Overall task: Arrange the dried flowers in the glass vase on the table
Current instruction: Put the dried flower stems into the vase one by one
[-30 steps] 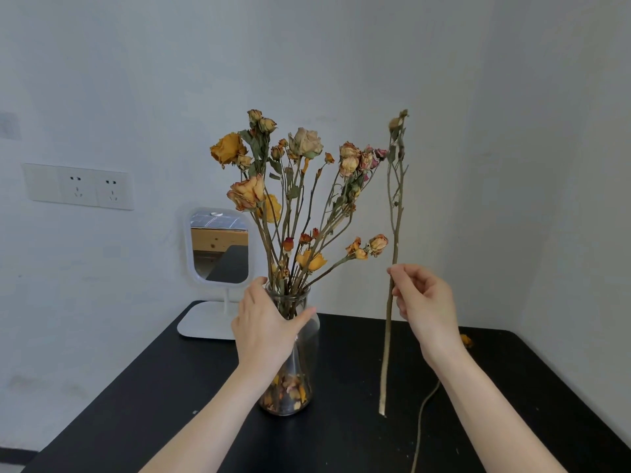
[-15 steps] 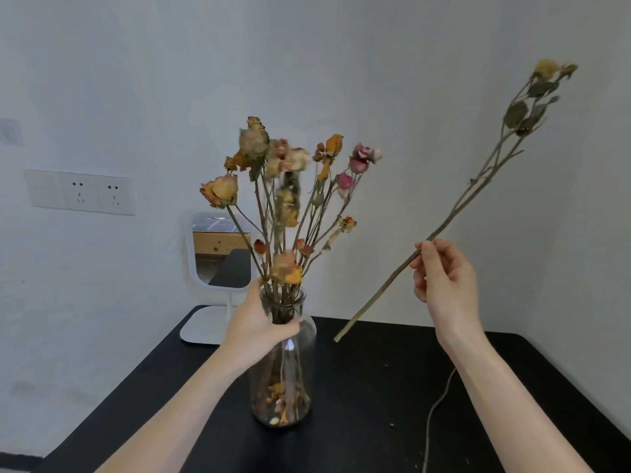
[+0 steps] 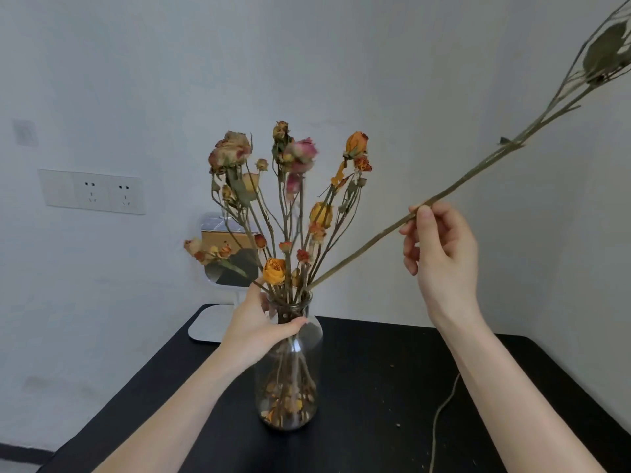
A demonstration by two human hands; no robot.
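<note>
A clear glass vase [image 3: 290, 377] stands on the black table [image 3: 375, 387], with several dried roses [image 3: 290, 186] in yellow, orange and pink rising from its mouth. My left hand [image 3: 259, 327] grips the vase at its neck. My right hand [image 3: 440, 247] pinches a long dried stem [image 3: 478, 169] between thumb and fingers. That stem slants from the upper right, where its leaves run out of view, down to the vase mouth, and its cut end lies at the rim among the other stems. Dry petals lie in the vase bottom.
A small white mirror [image 3: 222, 268] on a flat base stands behind the vase against the wall. A double wall socket [image 3: 92, 191] is at the left. A thin cord [image 3: 444, 411] lies on the table at the right, with small petal crumbs near it.
The held stem went from upright beside the vase to tilted, and its lower end has moved left to the vase mouth. The bouquet has turned and shaken in the vase.
</note>
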